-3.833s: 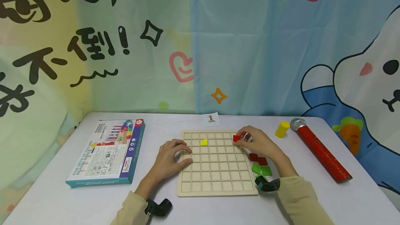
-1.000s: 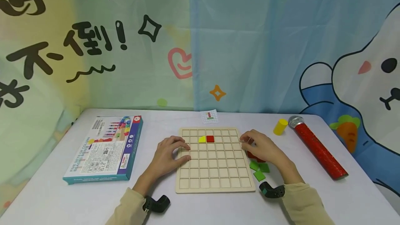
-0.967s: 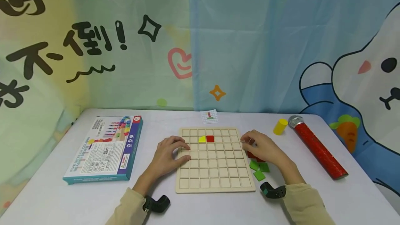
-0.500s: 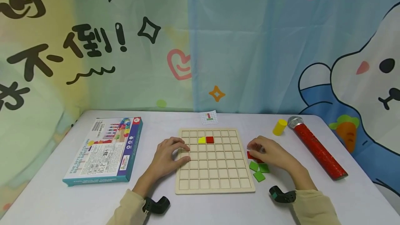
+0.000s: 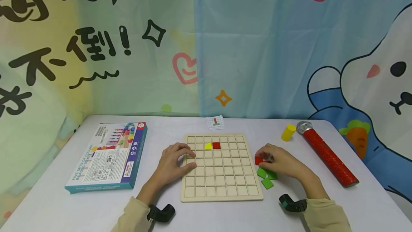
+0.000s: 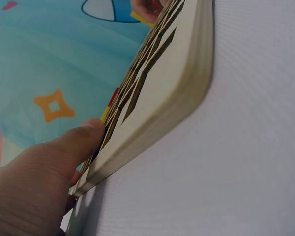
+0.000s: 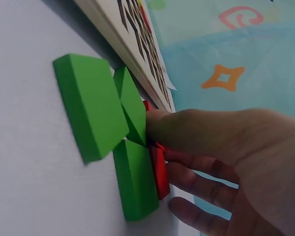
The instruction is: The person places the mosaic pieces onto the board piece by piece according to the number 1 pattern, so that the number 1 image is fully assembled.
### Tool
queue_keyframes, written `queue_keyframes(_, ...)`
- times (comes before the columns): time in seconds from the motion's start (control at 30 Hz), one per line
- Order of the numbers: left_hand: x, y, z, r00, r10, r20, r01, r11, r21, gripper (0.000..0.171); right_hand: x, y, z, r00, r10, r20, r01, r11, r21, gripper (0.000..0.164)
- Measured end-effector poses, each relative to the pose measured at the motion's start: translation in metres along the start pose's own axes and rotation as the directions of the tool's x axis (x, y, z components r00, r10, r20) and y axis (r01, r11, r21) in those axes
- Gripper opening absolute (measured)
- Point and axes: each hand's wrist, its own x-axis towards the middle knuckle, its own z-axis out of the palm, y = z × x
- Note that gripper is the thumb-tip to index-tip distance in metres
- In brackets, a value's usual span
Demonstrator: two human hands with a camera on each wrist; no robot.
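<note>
My left hand (image 5: 173, 163) rests at the left edge of a square wooden grid board (image 5: 222, 172), its thumb (image 6: 81, 140) on the edge. In the board's second row, a yellow tile (image 5: 208, 146) with one slanted side adjoins a red square tile (image 5: 216, 145). Just right of the board, my right hand (image 5: 281, 159) pinches a loose red tile (image 5: 258, 161) between thumb and fingers. Another red tile (image 7: 160, 173) lies beneath the fingers in the right wrist view. Several green tiles (image 5: 267, 183) lie just in front of that hand.
Behind the board lies a small card (image 5: 215, 122) with a printed grid pattern. A flat game box (image 5: 103, 156) lies on the left. At the back right are a yellow cylinder (image 5: 288, 133) and a red microphone-shaped tube (image 5: 329, 155). A printed curtain (image 5: 238, 53) hangs behind the table.
A red tile was carried left into the grid beside the yellow one. My right hand then withdrew from the board's right edge to the loose red tiles. The left hand stayed put.
</note>
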Motion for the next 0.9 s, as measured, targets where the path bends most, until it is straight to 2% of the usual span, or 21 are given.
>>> queue_keyframes(0.17, 0.000, 0.000, 0.000, 1.000, 0.002, -0.007, -0.002, 1.000, 0.003, 0.025, 0.002, 0.001, 0.001, 1.000, -0.012, -0.018, 0.011, 1.000, -0.011, 0.022)
queue_keyframes(0.47, 0.000, -0.001, 0.000, 1.000, -0.008, -0.001, 0.008, 1.000, -0.001, 0.025, 0.006, 0.001, 0.005, 0.998, 0.016, -0.055, -0.016, 1.000, -0.001, 0.021)
queue_keyframes(0.9, 0.000, -0.001, 0.000, 1.000, -0.003, -0.003, 0.003, 1.000, -0.008, 0.025, 0.018, -0.017, 0.006, 0.994, -0.073, -0.082, 0.075, 0.997, 0.024, 0.022)
